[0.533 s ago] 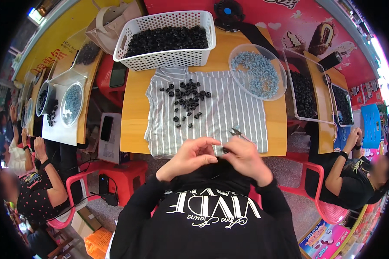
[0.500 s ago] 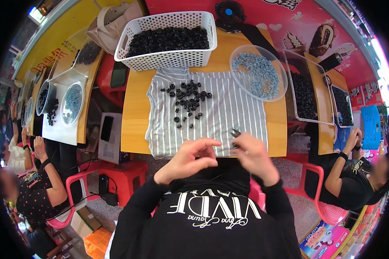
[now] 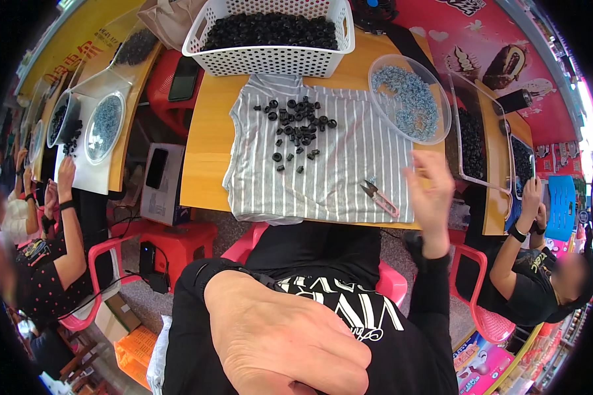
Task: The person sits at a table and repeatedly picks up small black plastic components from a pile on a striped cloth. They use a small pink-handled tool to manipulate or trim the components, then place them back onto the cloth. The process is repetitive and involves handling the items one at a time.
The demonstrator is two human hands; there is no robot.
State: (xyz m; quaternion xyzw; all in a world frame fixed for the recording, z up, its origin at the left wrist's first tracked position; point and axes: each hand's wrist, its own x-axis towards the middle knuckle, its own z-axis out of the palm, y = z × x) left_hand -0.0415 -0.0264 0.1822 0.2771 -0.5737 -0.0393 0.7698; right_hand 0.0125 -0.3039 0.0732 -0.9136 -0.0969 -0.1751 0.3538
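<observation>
My left hand is raised close to the camera, its back toward me. Its fingers are curled, and their ends are hidden at the lower edge, so anything in them is out of sight. Over the right edge of the grey-and-white striped cloth, my right hand is open and slightly blurred, fingers apart. A pair of thread snips lies on the cloth to its left. Small black ring-like parts are scattered on the cloth. Beyond my right hand, a clear round tub holds small bluish pieces.
A white perforated basket full of black parts stands at the table's far side, with a black fan behind. Phones lie to the left. Co-workers sit at tables on both sides. A red stool stands at left.
My right hand has let go of the thread snips, now on the cloth, and moved right. My left hand has come off the cloth's near edge, up toward the camera. The view has shifted.
</observation>
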